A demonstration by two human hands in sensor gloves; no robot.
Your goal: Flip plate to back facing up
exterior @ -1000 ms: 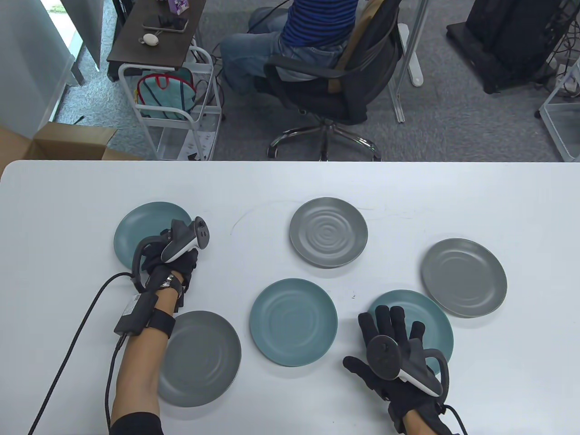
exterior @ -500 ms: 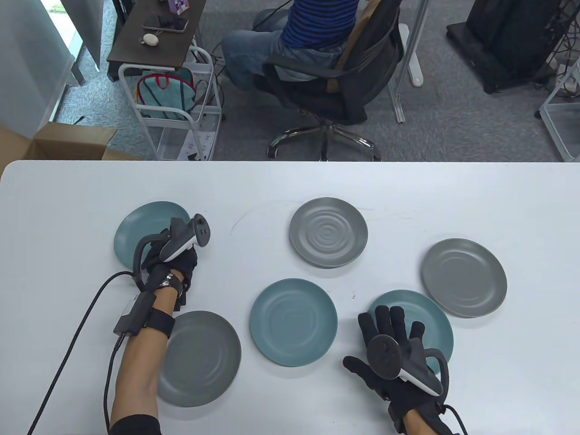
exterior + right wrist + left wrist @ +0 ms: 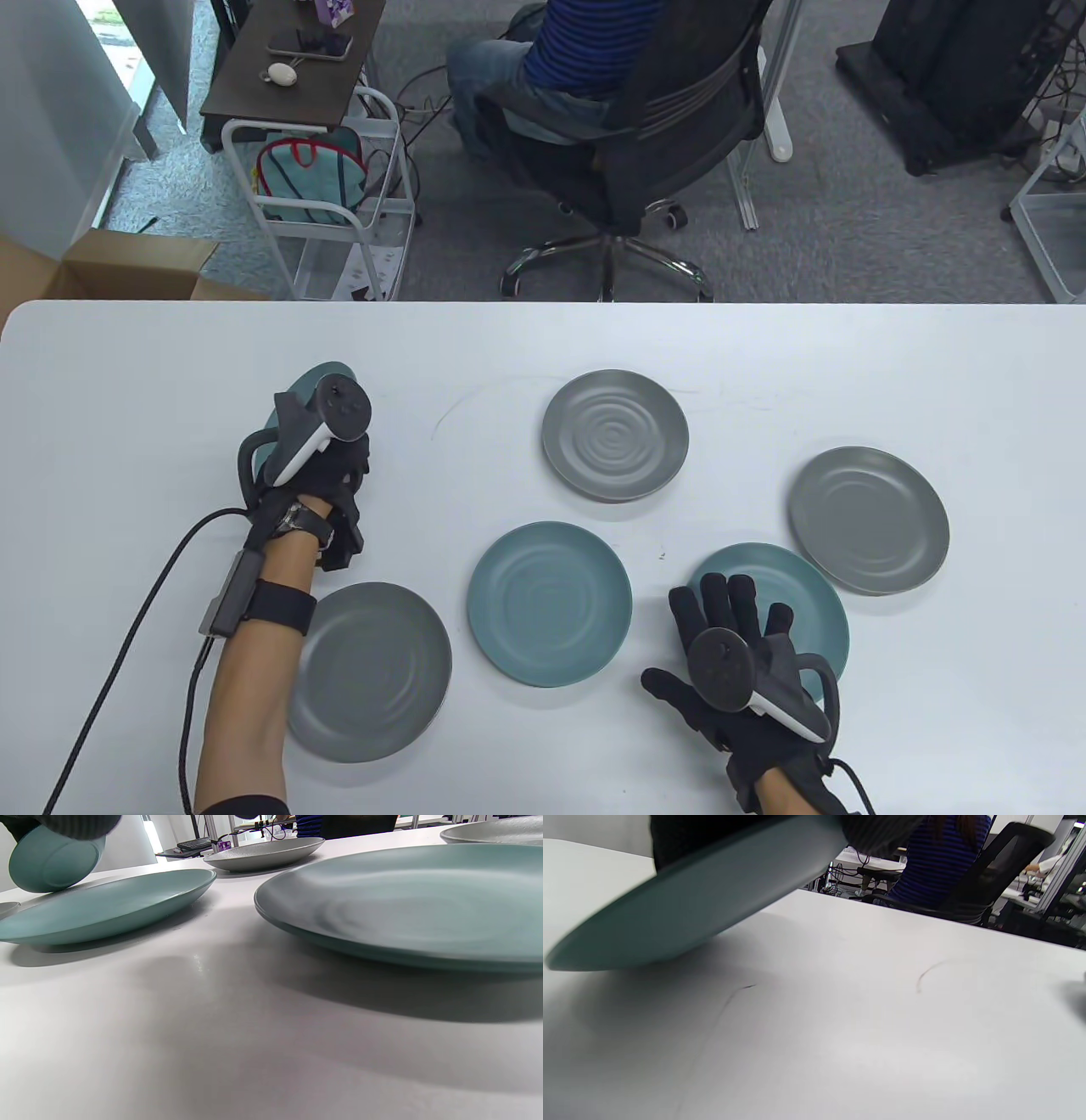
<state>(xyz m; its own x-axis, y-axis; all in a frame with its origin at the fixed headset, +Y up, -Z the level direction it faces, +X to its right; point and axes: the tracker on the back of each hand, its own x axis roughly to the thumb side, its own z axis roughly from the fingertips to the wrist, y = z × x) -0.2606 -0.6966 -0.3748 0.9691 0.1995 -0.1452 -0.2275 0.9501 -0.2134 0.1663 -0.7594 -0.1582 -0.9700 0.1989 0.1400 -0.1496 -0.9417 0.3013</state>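
Five plates lie flat around the left hand [image 3: 327,484], which grips a tilted teal plate [image 3: 683,904]; right hand [image 3: 730,671] rests spread on another teal plate [image 3: 806,594].

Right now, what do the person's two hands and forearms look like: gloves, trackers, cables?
Both the left hand and right hand wear black sensor gloves with grey-and-white trackers on the back. The left forearm is bare, with a black wrist strap, a small box and a black cable trailing off it.
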